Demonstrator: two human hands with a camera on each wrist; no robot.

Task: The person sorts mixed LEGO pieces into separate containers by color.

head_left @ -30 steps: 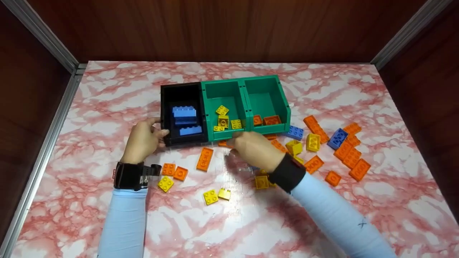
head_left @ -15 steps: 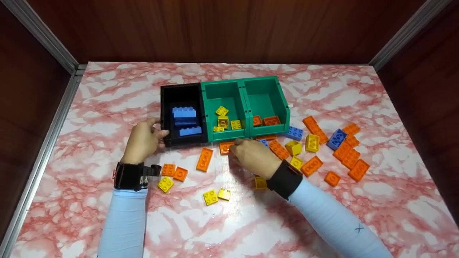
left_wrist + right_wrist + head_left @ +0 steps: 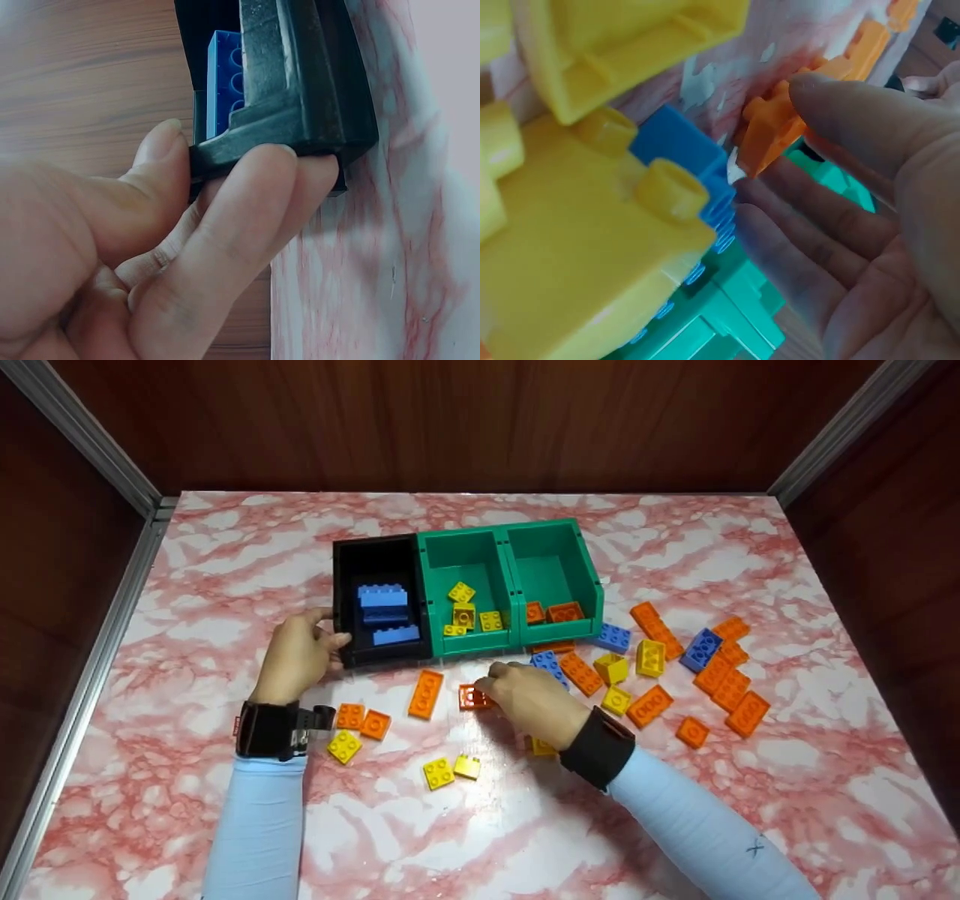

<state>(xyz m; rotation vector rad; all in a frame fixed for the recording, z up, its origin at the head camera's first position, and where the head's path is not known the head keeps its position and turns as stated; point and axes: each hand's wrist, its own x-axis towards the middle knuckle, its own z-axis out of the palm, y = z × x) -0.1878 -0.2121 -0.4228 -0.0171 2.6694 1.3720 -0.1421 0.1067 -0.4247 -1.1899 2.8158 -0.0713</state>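
Note:
My left hand point(image 3: 292, 656) pinches the front left edge of a black bin point(image 3: 390, 654); the left wrist view has the thumb on one side of its lip and fingers beneath. Several blue bricks point(image 3: 384, 597) lie in that bin. In front of the green bins, my right hand point(image 3: 536, 697) holds an orange building brick point(image 3: 470, 697) by its right end, low over the table. The right wrist view catches the thumb against this brick, with the other fingers partly behind it. A blue brick point(image 3: 550, 666) lies right beside the hand.
Two green bins, the middle one point(image 3: 472, 645) with yellow bricks and the right one point(image 3: 562, 630) with orange bricks, adjoin the black bin. Loose orange, yellow and blue bricks spread to the right. Nearer the left arm lie a few orange and yellow bricks point(image 3: 344, 746).
My right hand has drawn the orange brick away from the green bins, towards me, uncovering the blue brick beside it. My left hand keeps its hold on the black bin.

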